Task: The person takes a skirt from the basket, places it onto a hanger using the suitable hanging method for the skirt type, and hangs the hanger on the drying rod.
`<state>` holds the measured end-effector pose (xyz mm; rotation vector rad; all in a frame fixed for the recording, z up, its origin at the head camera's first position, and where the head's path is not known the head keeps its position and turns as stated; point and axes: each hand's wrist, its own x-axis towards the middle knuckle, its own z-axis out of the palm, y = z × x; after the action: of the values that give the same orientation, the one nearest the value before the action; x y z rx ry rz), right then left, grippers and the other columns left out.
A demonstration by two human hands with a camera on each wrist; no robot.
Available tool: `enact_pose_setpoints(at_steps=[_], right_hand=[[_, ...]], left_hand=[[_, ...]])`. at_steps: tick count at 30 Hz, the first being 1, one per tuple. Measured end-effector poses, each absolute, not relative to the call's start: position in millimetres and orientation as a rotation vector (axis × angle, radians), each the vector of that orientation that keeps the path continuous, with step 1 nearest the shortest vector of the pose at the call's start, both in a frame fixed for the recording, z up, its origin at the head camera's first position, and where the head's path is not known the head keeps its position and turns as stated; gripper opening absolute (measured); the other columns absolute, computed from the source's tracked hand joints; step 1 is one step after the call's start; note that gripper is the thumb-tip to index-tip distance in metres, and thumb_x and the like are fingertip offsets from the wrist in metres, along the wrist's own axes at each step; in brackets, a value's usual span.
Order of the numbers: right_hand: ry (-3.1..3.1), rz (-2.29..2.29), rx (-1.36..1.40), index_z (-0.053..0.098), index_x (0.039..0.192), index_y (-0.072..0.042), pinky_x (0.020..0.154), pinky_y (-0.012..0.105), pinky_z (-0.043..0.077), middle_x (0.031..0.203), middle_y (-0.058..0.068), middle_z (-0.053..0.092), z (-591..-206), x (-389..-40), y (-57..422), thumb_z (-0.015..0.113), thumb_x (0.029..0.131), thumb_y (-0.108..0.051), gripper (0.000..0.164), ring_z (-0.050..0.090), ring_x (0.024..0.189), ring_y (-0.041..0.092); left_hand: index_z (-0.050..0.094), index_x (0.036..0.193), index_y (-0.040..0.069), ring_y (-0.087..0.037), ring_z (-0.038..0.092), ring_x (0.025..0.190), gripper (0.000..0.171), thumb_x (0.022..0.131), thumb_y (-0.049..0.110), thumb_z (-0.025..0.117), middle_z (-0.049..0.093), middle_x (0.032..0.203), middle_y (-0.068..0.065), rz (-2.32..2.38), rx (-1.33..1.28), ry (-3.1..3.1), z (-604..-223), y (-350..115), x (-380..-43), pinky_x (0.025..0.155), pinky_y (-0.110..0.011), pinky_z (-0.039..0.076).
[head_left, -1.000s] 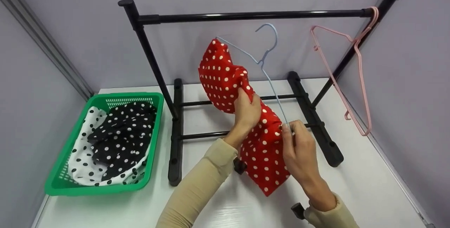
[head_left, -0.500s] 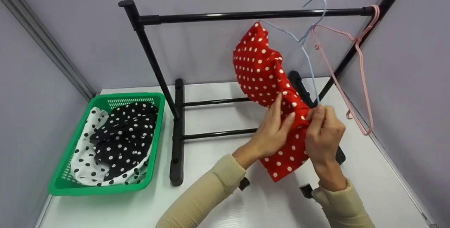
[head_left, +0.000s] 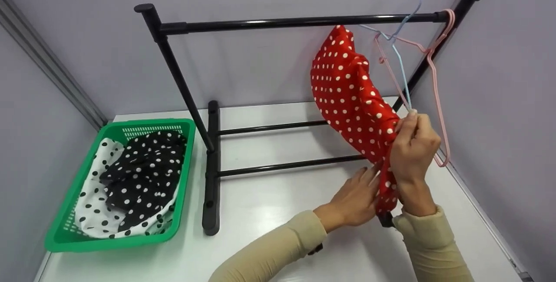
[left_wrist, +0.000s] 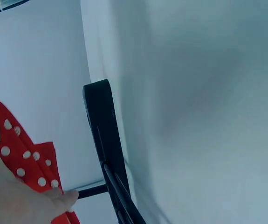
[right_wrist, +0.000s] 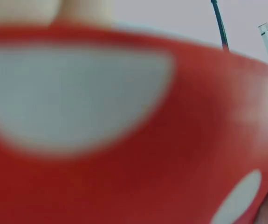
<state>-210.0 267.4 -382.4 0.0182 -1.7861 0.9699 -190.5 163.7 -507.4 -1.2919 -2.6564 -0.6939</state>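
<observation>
Head view: the red fabric piece with white polka dots [head_left: 347, 95] draped slantwise from a thin light-blue hanger [head_left: 393, 38], its main spread at 10 o'clock from the right hand [head_left: 415, 149] and 12 o'clock from the left hand [head_left: 354, 197]. Its narrow lower end hung between the two hands. The right hand had fingers and thumb curled round the near end of the hanger's arm, the fabric against them. The left hand, back upward, had its fingers extended and touching the fabric's lower edge. The hanger's hook overlapped the black metal rail [head_left: 269, 23]; contact could not be told. The rectangular green plastic basket [head_left: 108, 243] stood well apart, at 9 o'clock from the left hand, holding crumpled black fabric with white dots [head_left: 143, 186] and white fabric with black dots [head_left: 91, 212].

Left wrist view: the left hand filled the 7 o'clock corner, the red fabric beside its fingers toward 12 o'clock. The black rack foot [left_wrist: 101, 109] lay between 1 and 2 o'clock from it.

Right wrist view: blurred red fabric covered most of the frame, hiding the grip; blurred pale shapes showed at 11 o'clock.
</observation>
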Motion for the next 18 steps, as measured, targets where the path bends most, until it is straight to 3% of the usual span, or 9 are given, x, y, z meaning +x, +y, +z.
enact_pose_setpoints(at_steps=[5,12,18], right_hand=[[-1.79,0.949,-0.044,0.056,0.072,0.006,0.052,0.017,0.028,0.062,0.013,0.057,-399,-224,288,0.05,0.106,-0.011,0.038,0.042,0.054,0.0],[-1.849,0.904,-0.136,0.057,0.074,0.007,0.052,0.016,0.027,0.062,0.008,0.055,-425,-236,307,0.049,0.107,-0.013,0.039,0.039,0.054,-0.001],[-1.904,0.878,-0.207,0.054,0.077,0.001,0.053,0.02,0.028,0.064,0.003,0.049,-433,-241,320,0.047,0.108,-0.02,0.038,0.039,0.056,0.004]], left_hand=[[0.017,0.164,0.018,-0.019,0.026,0.151,0.061,0.108,0.032,0.035,0.016,0.17,0.002,-0.718,-1.417,-2.755,-505,165,-193,0.122,-0.029,0.024],[0.014,0.165,0.02,-0.015,0.03,0.148,0.065,0.107,0.029,0.039,0.011,0.171,0.009,-0.853,-1.406,-2.886,-513,172,-189,0.117,-0.029,0.035],[0.018,0.165,0.019,-0.014,0.032,0.148,0.061,0.108,0.027,0.038,0.014,0.171,0.007,-0.878,-1.446,-2.85,-515,178,-191,0.119,-0.026,0.03]])
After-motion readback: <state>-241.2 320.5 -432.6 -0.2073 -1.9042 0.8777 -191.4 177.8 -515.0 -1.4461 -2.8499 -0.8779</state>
